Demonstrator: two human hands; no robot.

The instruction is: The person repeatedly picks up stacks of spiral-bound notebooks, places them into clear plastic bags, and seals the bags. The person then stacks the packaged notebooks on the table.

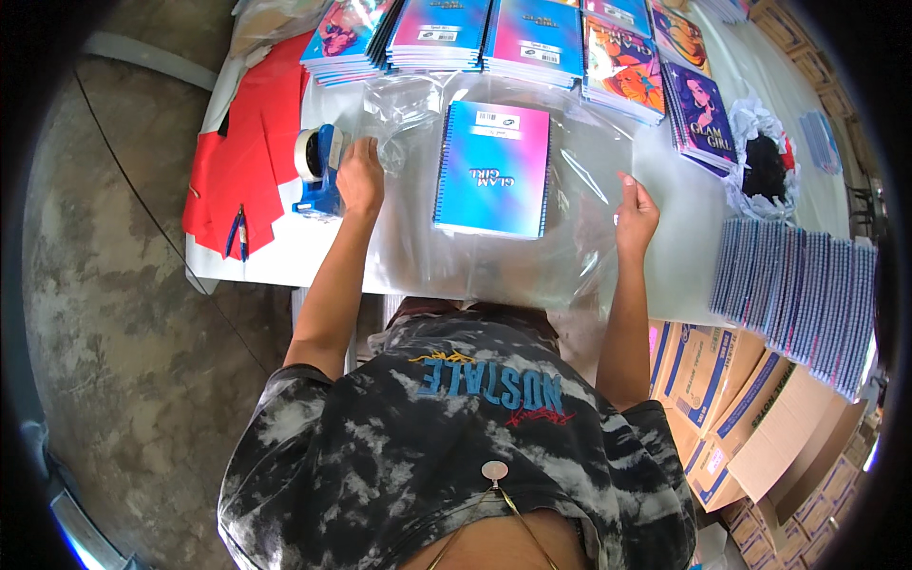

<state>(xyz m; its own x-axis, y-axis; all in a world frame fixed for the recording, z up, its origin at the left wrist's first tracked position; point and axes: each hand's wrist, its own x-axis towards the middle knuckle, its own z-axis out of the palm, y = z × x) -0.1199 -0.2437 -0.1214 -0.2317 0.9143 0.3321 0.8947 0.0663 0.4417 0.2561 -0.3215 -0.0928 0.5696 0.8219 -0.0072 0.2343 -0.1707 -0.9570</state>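
The central notebook (493,157) lies lengthwise near to far, top edge nearest. Left hand (361,179) and right hand (637,215) curl narrowly by clear film (579,228), grip unclear.

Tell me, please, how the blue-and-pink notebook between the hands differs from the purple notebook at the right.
Colours simply blend across the blue-and-pink notebook, while the purple notebook bears a drawn figure. In this view, the blue-and-pink notebook's large lettering is upside down; the purple notebook's is upright. Both are spiral-bound.
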